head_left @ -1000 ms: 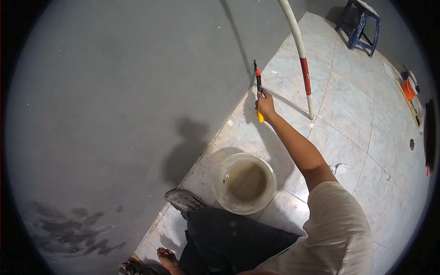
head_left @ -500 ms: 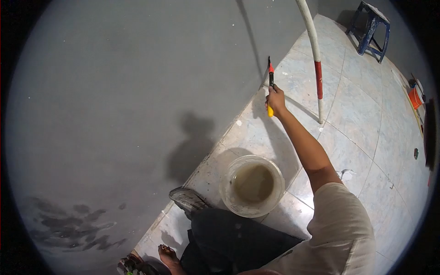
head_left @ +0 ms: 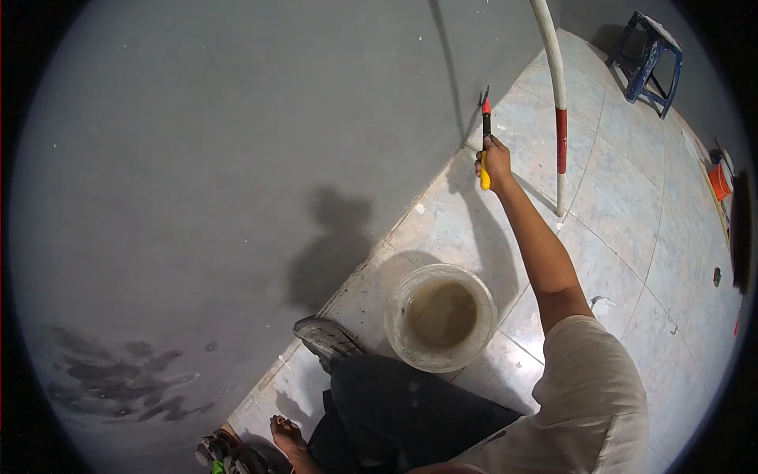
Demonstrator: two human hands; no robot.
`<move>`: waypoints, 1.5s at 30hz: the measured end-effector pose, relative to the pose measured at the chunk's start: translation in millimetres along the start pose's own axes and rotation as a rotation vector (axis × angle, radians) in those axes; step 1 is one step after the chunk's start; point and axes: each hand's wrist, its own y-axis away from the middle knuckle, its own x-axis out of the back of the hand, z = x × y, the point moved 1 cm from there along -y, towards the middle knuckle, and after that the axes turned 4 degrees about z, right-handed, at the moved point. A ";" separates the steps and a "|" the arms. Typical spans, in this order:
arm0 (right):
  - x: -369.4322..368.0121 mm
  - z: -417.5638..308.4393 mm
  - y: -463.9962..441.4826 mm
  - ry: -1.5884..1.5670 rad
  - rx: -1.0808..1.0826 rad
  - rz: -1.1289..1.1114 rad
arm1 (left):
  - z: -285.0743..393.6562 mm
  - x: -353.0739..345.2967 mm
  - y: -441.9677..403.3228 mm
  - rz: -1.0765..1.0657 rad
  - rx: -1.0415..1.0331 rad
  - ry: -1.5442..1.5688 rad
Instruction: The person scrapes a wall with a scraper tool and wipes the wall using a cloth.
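Note:
My right hand is closed around the yellow and black handle of a red-necked hand tool. The tool's dark tip points up, near the grey wall and the floor edge. At the lower left, my left hand is held low beside my dark trouser leg, its fingers loosely bent with nothing visible in them. Between my leg and right arm, a round whitish bucket holds murky liquid. Dark wet-looking patches mark the wall at the lower left.
A white pole with a red band meets the tiled floor right of the tool. Farther back is a blue stool. An orange container sits at the far right. My shoe is beside the bucket, near the wall.
The view has shifted, so the bucket, pole and stool appear farther right. My right hand, still holding the tool, appears farther right and slightly higher. The tool's tip looks turned, showing a different side.

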 end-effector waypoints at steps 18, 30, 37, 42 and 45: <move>9.6 -15.3 26.2 0.013 -0.069 -0.094 | 4.0 -23.4 16.5 0.055 -0.067 0.054; 5.1 1.4 20.0 0.212 0.050 0.033 | 5.9 -19.7 14.2 0.007 -0.005 0.058; 15.1 -17.7 81.2 0.158 0.071 -0.049 | 10.9 -30.1 29.5 0.001 -0.052 0.068; 14.1 -37.0 200.4 -0.002 -0.145 -0.145 | 2.7 -19.0 13.3 -0.037 -0.008 0.091; 2.0 -37.7 260.4 -0.099 -0.268 -0.220 | 3.0 -26.3 15.2 0.081 -0.011 0.111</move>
